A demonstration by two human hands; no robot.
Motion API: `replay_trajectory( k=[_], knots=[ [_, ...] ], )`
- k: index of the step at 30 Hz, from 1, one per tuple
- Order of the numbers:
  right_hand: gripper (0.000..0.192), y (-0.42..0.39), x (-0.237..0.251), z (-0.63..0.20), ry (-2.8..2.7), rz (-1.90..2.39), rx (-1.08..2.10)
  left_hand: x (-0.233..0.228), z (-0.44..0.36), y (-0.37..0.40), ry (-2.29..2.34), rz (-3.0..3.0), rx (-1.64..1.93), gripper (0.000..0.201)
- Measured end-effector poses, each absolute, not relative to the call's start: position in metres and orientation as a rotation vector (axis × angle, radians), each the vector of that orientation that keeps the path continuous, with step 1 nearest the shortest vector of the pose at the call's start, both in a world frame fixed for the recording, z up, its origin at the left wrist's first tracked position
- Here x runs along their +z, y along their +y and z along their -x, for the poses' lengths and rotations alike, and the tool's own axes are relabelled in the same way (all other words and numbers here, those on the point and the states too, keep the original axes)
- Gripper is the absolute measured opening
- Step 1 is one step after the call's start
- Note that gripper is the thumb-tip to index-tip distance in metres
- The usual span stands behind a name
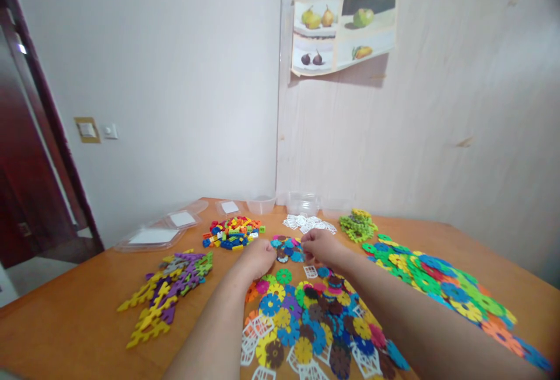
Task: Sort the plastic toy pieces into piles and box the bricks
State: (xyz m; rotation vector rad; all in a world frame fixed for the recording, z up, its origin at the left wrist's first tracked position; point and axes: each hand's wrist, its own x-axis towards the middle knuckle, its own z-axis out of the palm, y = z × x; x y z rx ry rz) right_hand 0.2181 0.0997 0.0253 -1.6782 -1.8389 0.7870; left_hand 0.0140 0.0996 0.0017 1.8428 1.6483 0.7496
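My left hand (259,258) and my right hand (319,246) reach across the wooden table (87,316) to a small cluster of blue flower-shaped discs (287,248). Both hands have their fingers curled at the edge of this cluster, one on each side. Whether either hand pinches a disc is hidden by the fingers. Beneath my forearms lies a wide spread of multicoloured flower discs (315,321) mixed with white square frames (256,333).
A pile of small coloured bricks (231,233) lies left of the hands, and yellow-purple jagged pieces (168,286) further left. White pieces (308,223), a green pile (357,225) and a long band of discs (441,286) lie right. Clear containers (301,202) and lids (151,237) line the back edge.
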Motion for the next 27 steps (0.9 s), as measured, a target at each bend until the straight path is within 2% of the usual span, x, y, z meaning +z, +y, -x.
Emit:
replay_trajectory(
  k=[2, 10, 15, 18, 23, 27],
  knots=[
    [0.003, 0.098, 0.028, -0.225, -1.933, 1.673, 0.732, 0.001, -0.014, 0.099, 1.646, -1.844, 0.750, 0.016],
    [0.030, 0.094, 0.047, -0.250, -2.566, 1.726, 0.644, 0.004, -0.015, 0.098, 1.741, -1.898, 0.724, 0.017],
    [0.029, 0.102, 0.042, -0.249, -2.604, 1.754, 0.699, 0.007, -0.016, 0.099, 1.777, -1.902, 0.712, 0.018],
    [0.025, 0.103, 0.038, -0.248, -2.534, 1.711, 0.785, 0.008, -0.016, 0.098, 1.797, -1.896, 0.703, 0.018],
    [0.017, 0.110, 0.037, -0.247, -2.056, 1.630, 1.136, 0.007, -0.016, 0.098, 1.805, -1.897, 0.701, 0.019],
    [0.018, 0.129, 0.045, -0.246, -1.769, 1.601, 1.086, 0.007, -0.017, 0.099, 1.794, -1.890, 0.688, 0.020]
  ],
)
